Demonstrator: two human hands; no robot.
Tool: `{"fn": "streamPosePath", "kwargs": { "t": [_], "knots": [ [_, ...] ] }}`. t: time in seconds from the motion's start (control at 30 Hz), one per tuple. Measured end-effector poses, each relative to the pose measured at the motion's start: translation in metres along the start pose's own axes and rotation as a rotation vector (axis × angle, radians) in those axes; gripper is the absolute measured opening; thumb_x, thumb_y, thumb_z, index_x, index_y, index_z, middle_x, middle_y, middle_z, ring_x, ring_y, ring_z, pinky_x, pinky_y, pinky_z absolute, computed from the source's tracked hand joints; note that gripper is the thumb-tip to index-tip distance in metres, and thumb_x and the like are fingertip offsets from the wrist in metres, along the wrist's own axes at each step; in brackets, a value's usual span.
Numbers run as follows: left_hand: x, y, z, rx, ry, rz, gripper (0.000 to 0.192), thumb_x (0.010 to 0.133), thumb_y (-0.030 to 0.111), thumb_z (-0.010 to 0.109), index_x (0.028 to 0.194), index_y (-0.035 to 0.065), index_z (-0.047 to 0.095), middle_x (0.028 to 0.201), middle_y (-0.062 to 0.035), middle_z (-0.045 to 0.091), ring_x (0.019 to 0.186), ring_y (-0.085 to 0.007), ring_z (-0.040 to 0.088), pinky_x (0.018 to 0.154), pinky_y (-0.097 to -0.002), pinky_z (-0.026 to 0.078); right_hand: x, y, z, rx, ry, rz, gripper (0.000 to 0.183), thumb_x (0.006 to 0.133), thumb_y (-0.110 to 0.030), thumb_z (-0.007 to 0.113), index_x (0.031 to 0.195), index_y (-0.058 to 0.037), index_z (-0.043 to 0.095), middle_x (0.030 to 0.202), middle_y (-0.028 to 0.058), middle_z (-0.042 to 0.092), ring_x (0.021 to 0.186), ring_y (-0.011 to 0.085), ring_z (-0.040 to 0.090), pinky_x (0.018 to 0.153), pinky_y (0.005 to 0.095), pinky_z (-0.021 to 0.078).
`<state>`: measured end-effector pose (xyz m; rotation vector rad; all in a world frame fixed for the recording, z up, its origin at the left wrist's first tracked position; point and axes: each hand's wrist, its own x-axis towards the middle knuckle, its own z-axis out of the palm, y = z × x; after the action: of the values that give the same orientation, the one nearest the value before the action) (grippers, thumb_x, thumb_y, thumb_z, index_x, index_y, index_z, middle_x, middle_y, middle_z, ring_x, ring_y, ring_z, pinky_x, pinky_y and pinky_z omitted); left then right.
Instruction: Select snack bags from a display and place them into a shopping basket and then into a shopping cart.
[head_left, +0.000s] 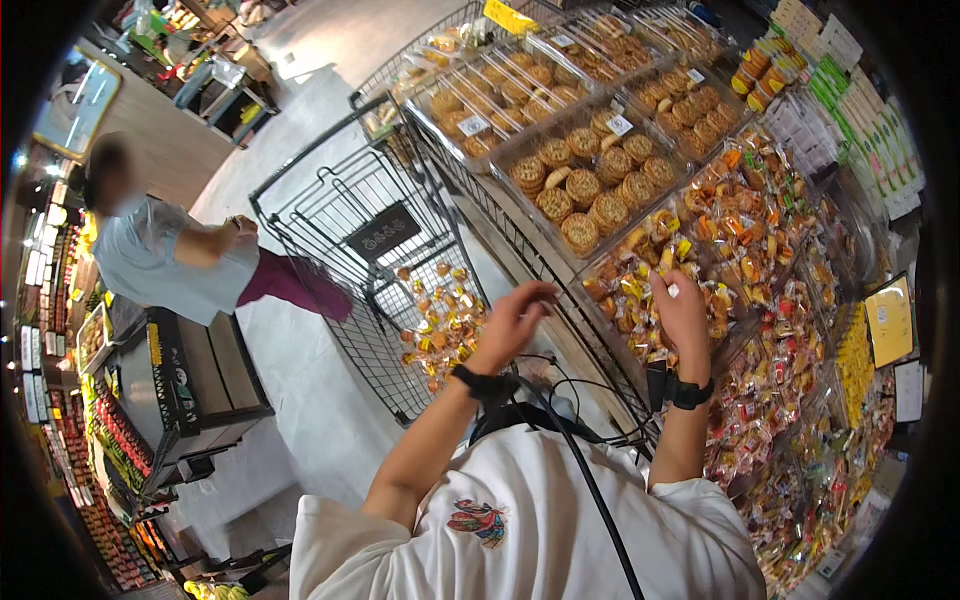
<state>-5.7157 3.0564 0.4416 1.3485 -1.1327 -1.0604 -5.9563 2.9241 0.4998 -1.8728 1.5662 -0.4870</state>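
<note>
My left hand hangs above the rim of a shelf-side wire rail, its fingers loosely bent and nothing visible in them. My right hand is over a clear bin of small wrapped snacks. Its fingertips touch or nearly touch a pale wrapped piece; whether they grip it is unclear. To the left of my left hand stands a black wire shopping cart. Loose wrapped snacks with yellow labels lie inside the cart. Black bands are on both wrists.
Clear boxes of round cookies sit beyond the snack bin. More wrapped snacks fill bins at right. A person in a light blue top stands left of the cart. A dark display stand is at left. Black cables cross my front.
</note>
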Motion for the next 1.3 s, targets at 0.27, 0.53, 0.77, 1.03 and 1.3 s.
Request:
{"fn": "streamPosePath", "kwargs": {
  "t": [0.27,0.53,0.77,1.03,1.3],
  "knots": [
    [-0.087,-0.106,-0.134,-0.352,0.541,-0.330,0.021,0.096,0.008,0.045,0.110,0.0023,0.058,0.093,-0.0038,0.064,0.075,-0.0107,0.061,0.068,-0.0225,0.049,-0.025,-0.124,0.056,0.279,-0.289,-0.103,0.029,0.092,-0.029,0.061,0.078,-0.0032,0.057,0.061,-0.0019,0.052,0.058,0.0059,0.046,0.056,0.0250,0.0386],
    [-0.127,-0.217,-0.200,-0.581,0.662,-0.655,0.019,0.093,0.008,0.046,0.108,0.0053,0.057,0.091,-0.0030,0.064,0.073,-0.0120,0.060,0.065,-0.0252,0.049,-0.009,-0.182,0.225,0.424,-0.853,0.154,0.019,0.092,-0.028,0.062,0.086,-0.0103,0.059,0.063,-0.0045,0.055,0.048,0.0020,0.044,0.042,0.0185,0.0323],
    [-0.149,-0.342,-0.190,-0.612,0.699,-0.917,0.024,0.091,0.013,0.054,0.114,0.0064,0.054,0.097,-0.0036,0.061,0.080,-0.0149,0.060,0.069,-0.0300,0.051,-0.017,-0.057,0.458,0.299,-1.072,0.322,0.018,0.088,-0.025,0.065,0.098,-0.0102,0.061,0.070,-0.0034,0.057,0.048,0.0049,0.047,0.040,0.0205,0.0352],
    [-0.158,-0.436,-0.183,-0.595,0.551,-0.873,0.064,0.088,0.020,0.056,0.143,-0.0006,0.031,0.113,-0.0133,0.060,0.088,-0.0163,0.058,0.073,-0.0265,0.048,-0.047,-0.008,0.571,0.177,-1.100,0.523,0.059,0.087,-0.012,0.060,0.140,-0.0058,0.034,0.120,0.0121,0.056,0.061,0.0127,0.057,0.044,0.0256,0.0411],
    [-0.142,-0.384,-0.184,-0.717,0.588,-0.876,0.057,0.089,0.021,0.058,0.139,0.0086,0.032,0.107,-0.0090,0.058,0.102,-0.0180,0.058,0.081,-0.0357,0.050,-0.041,-0.036,0.531,0.235,-1.108,0.511,0.053,0.089,-0.010,0.056,0.139,-0.0054,0.038,0.123,0.0081,0.056,0.065,0.0127,0.061,0.045,0.0239,0.0419]
  ]
}}
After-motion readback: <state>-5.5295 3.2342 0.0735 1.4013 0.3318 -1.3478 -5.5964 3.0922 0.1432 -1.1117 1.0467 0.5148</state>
